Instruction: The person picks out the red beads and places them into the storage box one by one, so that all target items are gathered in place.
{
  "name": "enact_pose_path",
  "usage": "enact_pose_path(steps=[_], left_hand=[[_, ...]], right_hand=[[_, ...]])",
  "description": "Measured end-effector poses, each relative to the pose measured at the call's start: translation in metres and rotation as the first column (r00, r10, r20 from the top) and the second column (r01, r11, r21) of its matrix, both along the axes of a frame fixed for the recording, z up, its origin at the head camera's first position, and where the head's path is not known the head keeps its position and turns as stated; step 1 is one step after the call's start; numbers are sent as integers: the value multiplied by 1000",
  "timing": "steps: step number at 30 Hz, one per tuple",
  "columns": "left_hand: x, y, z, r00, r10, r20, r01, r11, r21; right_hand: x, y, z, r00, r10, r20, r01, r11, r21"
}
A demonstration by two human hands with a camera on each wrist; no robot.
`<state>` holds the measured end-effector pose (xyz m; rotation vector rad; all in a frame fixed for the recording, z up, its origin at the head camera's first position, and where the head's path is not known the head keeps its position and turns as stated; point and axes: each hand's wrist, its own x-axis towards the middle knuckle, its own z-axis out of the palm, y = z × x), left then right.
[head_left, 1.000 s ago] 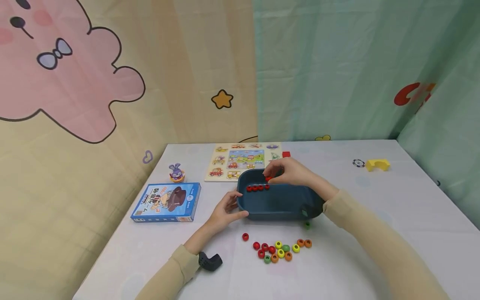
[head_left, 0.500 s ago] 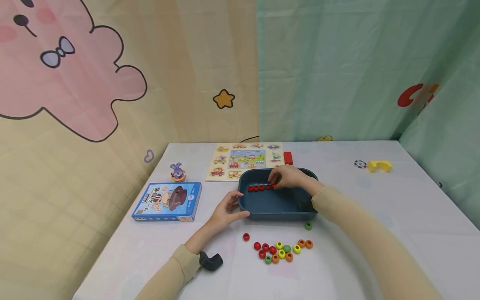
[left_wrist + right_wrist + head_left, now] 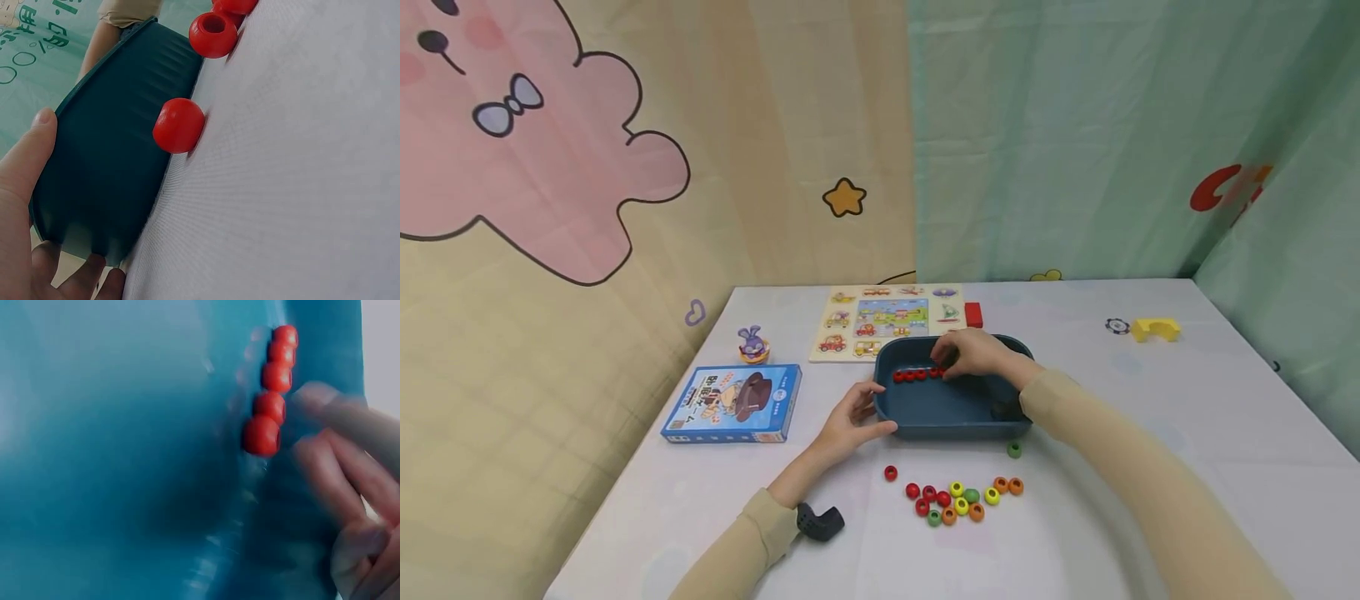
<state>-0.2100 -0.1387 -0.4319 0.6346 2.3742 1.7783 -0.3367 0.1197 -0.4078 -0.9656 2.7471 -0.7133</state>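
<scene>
A dark blue tray [image 3: 955, 407] stands on the table. My left hand [image 3: 848, 423] holds its left end, the thumb at the near corner and the fingers around the end wall. Inside, several red beads [image 3: 269, 406] form a row along the far side. My right hand [image 3: 973, 353] is in the tray at the row's right end. In the right wrist view its fingers [image 3: 322, 465] are slightly blurred, bent loosely beside the beads, with nothing between them. Near the tray's front lie loose red beads [image 3: 179, 125] on the white cloth.
Red, yellow, green and orange beads [image 3: 962, 506] lie in front of the tray, with one green bead [image 3: 1014, 450] closer to it. Around stand a blue box [image 3: 733, 403], a rabbit figure [image 3: 752, 344], a picture board [image 3: 842, 333], a red block [image 3: 973, 314] and a yellow arch block [image 3: 1156, 329].
My right hand has lowered a red bead into the tray and let it go at the right end of the row. The left hand has stayed at the tray's left end.
</scene>
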Motion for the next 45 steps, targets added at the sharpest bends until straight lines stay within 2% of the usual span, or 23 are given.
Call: enact_pose_path(steps=[2,5,7,9,11,15,18,21,24,27,31,34,37,40,45], left_hand=[[0,0,-1,1000,-2,6,2,1000,2],[0,-1,-1,1000,-6,5,5,1000,5],[0,-1,-1,1000,-7,2,7,1000,6],[0,-1,-1,1000,-9,-4,10,1000,7],[0,-1,-1,1000,-11,-5,11,1000,5],[-1,-1,-2,1000,-19,-12,19,1000,11],[-1,-1,-2,1000,-21,-17,21,1000,11],[0,-1,-2,1000,-18,-17,18,1000,9],[0,-1,-1,1000,-12,-12,12,1000,5],[0,0,0,1000,-12,-2,12,1000,4],[1,0,1,1000,-9,8,9,1000,2],[1,0,2,1000,-7,9,7,1000,-3],[0,0,1,1000,-9,9,9,1000,-3],[-4,-1,-6,1000,-13,7,13,1000,12],[-13,-3,-22,1000,9,3,-9,1000,21]], right_hand=[[2,0,8,1000,10,0,-10,998,-64],[13,-1,34,999,51,-5,-50,978,-204],[29,-3,54,996,92,0,-88,949,-302],[50,-6,69,989,146,20,-126,908,-400],[75,-7,75,979,200,39,-158,867,-472],[118,-7,62,956,290,45,-221,815,-536],[141,-9,45,938,346,27,-279,800,-531],[156,-12,31,922,385,45,-310,803,-510],[163,-15,16,918,386,91,-301,827,-476],[157,-13,-8,921,376,103,-292,841,-454],[146,-12,-36,909,408,84,-331,831,-447],[144,-14,-43,899,428,93,-350,830,-434],[144,-16,-45,898,422,126,-336,841,-425],[146,-17,-44,907,397,139,-313,858,-408],[150,-19,-40,932,348,99,-303,900,-313]])
